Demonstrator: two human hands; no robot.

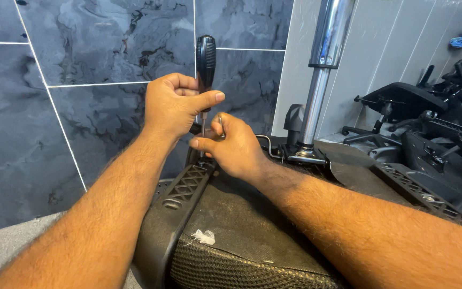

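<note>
Black-handled screwdriver [205, 64] held upright over upturned chair seat [241, 230]; left hand [173, 104] closed on handle, right hand [231, 147] pinching thin steel shaft. Likely light, rigid; smooth handle possibly slippery, best gripped low, thumb braced

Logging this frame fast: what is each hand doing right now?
Left hand: closed around the black screwdriver handle, held upright.
Right hand: fingers pinched at the screwdriver's shaft, above the upturned chair seat.
</note>
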